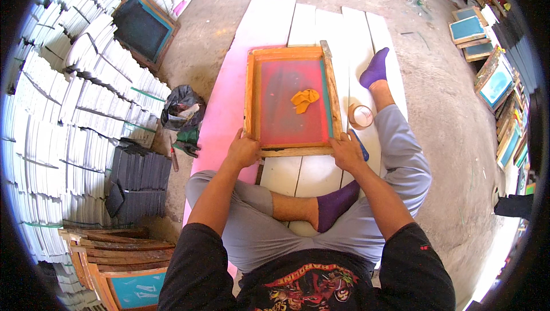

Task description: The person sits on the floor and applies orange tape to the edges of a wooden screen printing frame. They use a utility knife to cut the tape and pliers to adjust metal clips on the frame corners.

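A wooden screen-printing frame (295, 152) with reddish mesh lies before me, its right inner edge teal. My left hand (243, 149) grips its near left corner, and my right hand (348, 152) holds the near right corner. On the mesh rests a crumpled mustard-yellow cloth (305, 100). A roll of tape (360, 116) sits to the right of the frame, close to my outstretched leg. Beside my right hand is a blue object (361, 144), partly hidden, whose kind I cannot make out. Whether the frame's near edge is lifted cannot be told.
I sit on a low platform of white boards (360, 30) with a pink left side (215, 122). Stacks of white sheets (51, 116) and a black bag (183, 107) stand left. More screen frames lean at left (143, 24) and right (467, 29).
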A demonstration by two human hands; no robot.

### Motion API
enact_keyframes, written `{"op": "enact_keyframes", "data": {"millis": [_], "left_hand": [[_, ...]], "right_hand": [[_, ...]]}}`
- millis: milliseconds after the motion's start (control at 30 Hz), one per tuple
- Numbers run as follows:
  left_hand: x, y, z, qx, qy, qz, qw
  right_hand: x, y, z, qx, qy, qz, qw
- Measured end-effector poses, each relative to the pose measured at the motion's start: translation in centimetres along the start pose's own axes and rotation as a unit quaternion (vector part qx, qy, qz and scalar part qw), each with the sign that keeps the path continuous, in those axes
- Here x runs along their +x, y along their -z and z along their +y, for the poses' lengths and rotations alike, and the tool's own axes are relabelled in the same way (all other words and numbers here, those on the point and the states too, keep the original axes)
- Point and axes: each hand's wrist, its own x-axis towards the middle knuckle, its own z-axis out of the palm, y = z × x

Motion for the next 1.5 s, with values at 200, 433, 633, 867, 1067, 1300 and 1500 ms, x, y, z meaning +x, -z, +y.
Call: {"op": "enact_keyframes", "data": {"millis": [200,433,633,867,1067,1300,1500], "left_hand": [[0.2,0.8,-0.6,-0.100,0.015,-0.035,0.994],[-1.0,-0.1,-1.7,-0.119,-0.047,0.115,0.985],[-1.7,-0.7,-1.7,-0.133,-0.048,0.155,0.978],[-1.8,-1.7,-2.0,-0.116,-0.055,0.186,0.974],[-2.2,-1.3,-2.3,-0.091,-0.041,0.150,0.984],[-2.0,-2.1,-2.2,-0.069,-0.050,0.153,0.984],[-2.6,-1.7,-2.7,-0.043,-0.092,0.142,0.985]], "right_hand": [[-0.9,0.6,0.0,0.130,-0.047,0.056,0.989],[-1.2,-1.3,2.2,0.164,-0.034,0.129,0.977],[-1.2,-1.8,2.1,0.145,-0.050,0.136,0.979],[-0.8,-2.1,1.6,0.103,-0.058,0.156,0.981],[-0.6,-2.6,1.6,0.104,-0.052,0.156,0.981],[-1.0,-3.2,2.4,0.089,-0.017,0.146,0.985],[-1.3,-3.7,2.7,0.062,0.005,0.132,0.989]]}}
